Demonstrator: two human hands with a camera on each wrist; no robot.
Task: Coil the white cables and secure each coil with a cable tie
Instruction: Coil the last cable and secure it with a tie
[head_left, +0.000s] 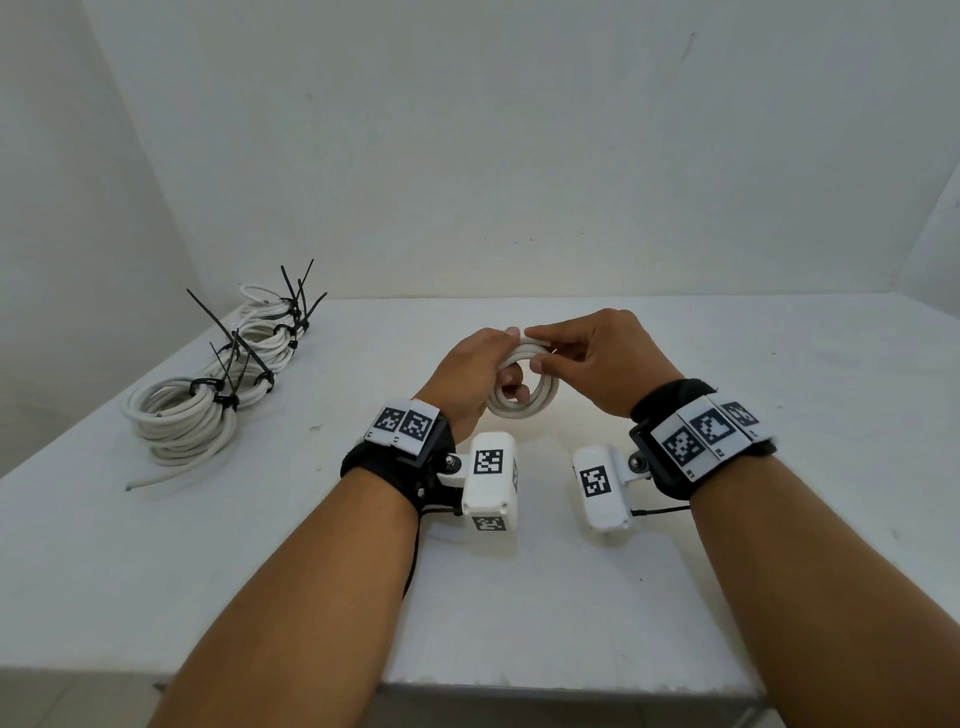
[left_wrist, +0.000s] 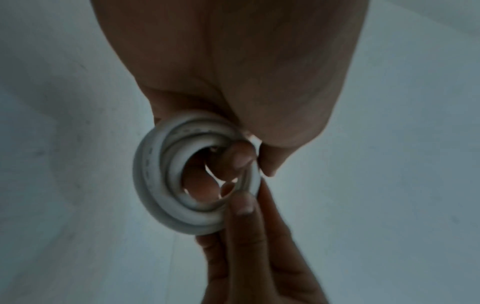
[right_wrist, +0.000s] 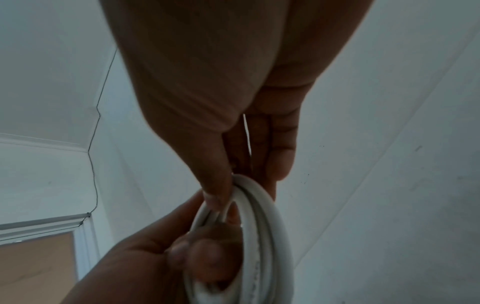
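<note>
A small coil of white cable (head_left: 524, 397) is held above the middle of the white table (head_left: 779, 415), with both hands on it. My left hand (head_left: 480, 371) grips its left side, fingers curled through the ring's opening. My right hand (head_left: 576, 353) pinches the coil's top between thumb and fingers. The left wrist view shows the coil (left_wrist: 166, 185) as a tight ring of two or three turns with fingertips (left_wrist: 241, 156) inside it. The right wrist view shows the coil (right_wrist: 262, 226) edge-on, with the thumb (right_wrist: 215, 185) pressing its rim. No cable tie is on this coil.
Several white cable coils (head_left: 182, 421) bound with black cable ties (head_left: 228, 358) lie in a row along the table's left side, toward the back corner. One loose cable end (head_left: 150, 480) sticks out toward the front left. Walls close the table behind and left.
</note>
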